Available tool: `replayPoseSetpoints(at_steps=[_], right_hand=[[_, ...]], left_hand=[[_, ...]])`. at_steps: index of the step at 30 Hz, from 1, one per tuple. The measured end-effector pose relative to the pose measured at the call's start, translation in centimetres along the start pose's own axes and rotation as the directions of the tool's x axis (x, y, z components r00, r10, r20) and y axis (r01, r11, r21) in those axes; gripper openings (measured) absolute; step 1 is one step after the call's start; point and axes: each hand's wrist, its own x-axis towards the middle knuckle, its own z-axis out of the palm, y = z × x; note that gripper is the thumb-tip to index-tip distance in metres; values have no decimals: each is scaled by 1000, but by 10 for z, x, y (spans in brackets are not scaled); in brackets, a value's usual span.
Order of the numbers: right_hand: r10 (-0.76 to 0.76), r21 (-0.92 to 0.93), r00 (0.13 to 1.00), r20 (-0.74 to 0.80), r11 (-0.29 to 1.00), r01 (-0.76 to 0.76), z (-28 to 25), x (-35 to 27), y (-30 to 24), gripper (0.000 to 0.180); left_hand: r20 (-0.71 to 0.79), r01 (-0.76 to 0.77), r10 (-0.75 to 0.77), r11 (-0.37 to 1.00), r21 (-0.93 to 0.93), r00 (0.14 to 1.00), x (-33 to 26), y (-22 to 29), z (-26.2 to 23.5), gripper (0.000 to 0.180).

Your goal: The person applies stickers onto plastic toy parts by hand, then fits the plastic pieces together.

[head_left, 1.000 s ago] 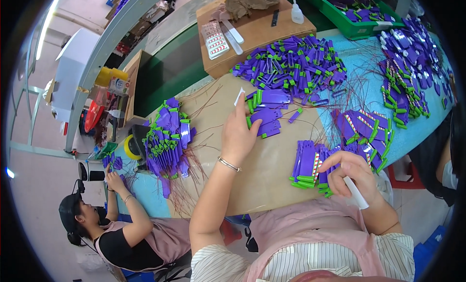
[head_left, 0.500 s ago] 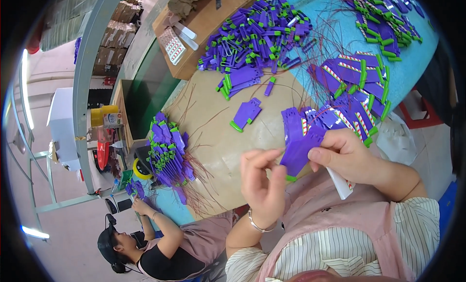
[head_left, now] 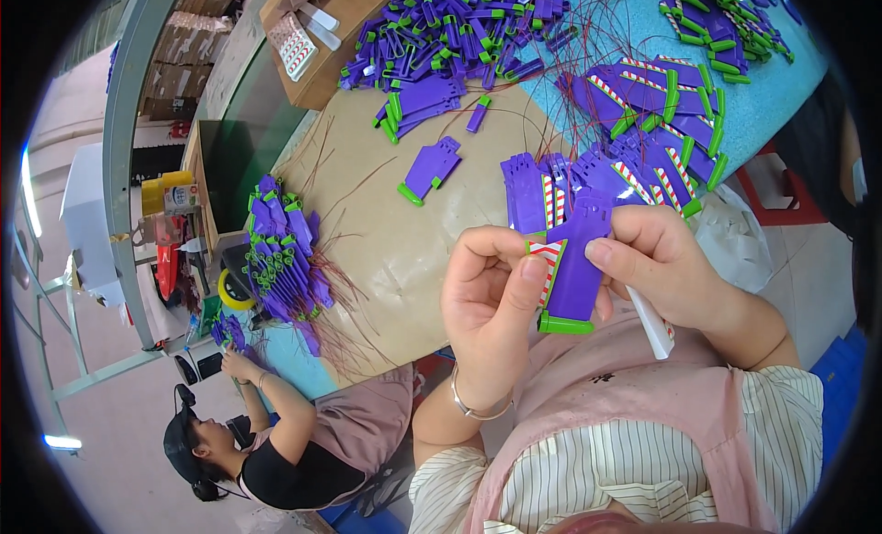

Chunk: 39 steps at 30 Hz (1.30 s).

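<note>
The left hand [head_left: 491, 304] pinches a striped strip [head_left: 550, 263] against the edge of a purple piece [head_left: 579, 272], which the right hand [head_left: 666, 263] clasps before the apron [head_left: 643, 382] (a white strip [head_left: 652, 326] tucked beneath its fingers), apparently an aligning step whose next move calls for even pressure.

No legible lettering or numbers.

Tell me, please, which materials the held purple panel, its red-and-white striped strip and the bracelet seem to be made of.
Purple panel: probably smooth plastic sheet, judging by its soft sheen and clean edges. Striped strip: perhaps film or coated paper, as it looks thin and ribbon-like; its gloss is hard to tell. Bracelet: likely polished metal, silvery with bright reflections.
</note>
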Motion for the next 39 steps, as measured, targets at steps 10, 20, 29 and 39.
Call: replayPoseSetpoints(at_steps=[10, 20, 29, 39], right_hand=[[-14, -14, 1000, -13, 1000, 14, 0, -2, 4, 32], [-29, -78, 999, -13, 997, 28, 1, -2, 5, 28], [-281, -474, 944, 171, 816, 329, 0, -7, 4, 14], [-310, 129, 951, 3, 943, 307, -3, -10, 4, 26]], left_hand=[[-4, -30, 30, 997, 66, 1000, -6, -4, 1, 14], [3, -118, 119, 981, 151, 993, -9, -11, -7, 17], [96, -259, 240, 907, 332, 966, -2, -5, 9, 29], [36, -359, 407, 756, 547, 913, -16, -24, -4, 16]])
